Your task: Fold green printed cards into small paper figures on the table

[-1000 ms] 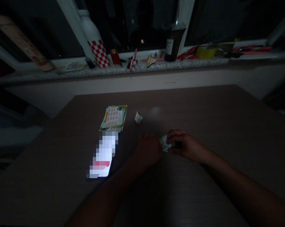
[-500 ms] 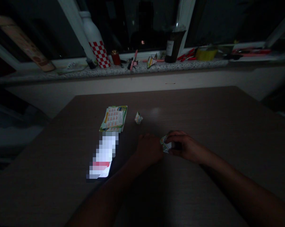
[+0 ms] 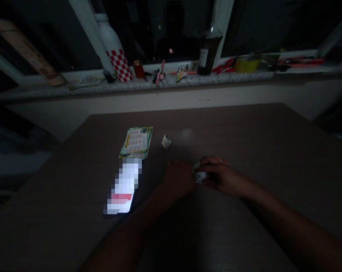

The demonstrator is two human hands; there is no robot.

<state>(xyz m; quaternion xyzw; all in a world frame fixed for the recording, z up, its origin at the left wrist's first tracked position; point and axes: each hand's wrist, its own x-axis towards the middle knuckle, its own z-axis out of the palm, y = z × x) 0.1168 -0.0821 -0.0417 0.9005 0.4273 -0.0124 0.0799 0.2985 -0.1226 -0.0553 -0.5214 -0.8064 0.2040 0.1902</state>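
Observation:
Between my two hands, low over the table, is a small folded piece of printed paper (image 3: pixel 200 176), white with green and blue. My left hand (image 3: pixel 180 178) is curled at its left edge, its fingertips mostly hidden in the dim light. From the right, my right hand (image 3: pixel 223 174) pinches the paper, with fingers across its top and the thumb near the lower edge. A small folded paper shape (image 3: pixel 166 141) stands on the table beyond my left hand. Left of it lies a stack of printed paper sheets (image 3: pixel 136 141).
A lit phone (image 3: pixel 124 187) lies left of my left forearm on the wooden table (image 3: pixel 244 132). Along the granite windowsill (image 3: pixel 148 85) stand a red-checked bottle (image 3: pixel 119 64), a small red jar (image 3: pixel 138 70), a dark labelled container (image 3: pixel 206 58) and a yellow roll (image 3: pixel 247 64).
My right fingers have shifted slightly left over the folded paper, covering more of its top. My left hand stays in place.

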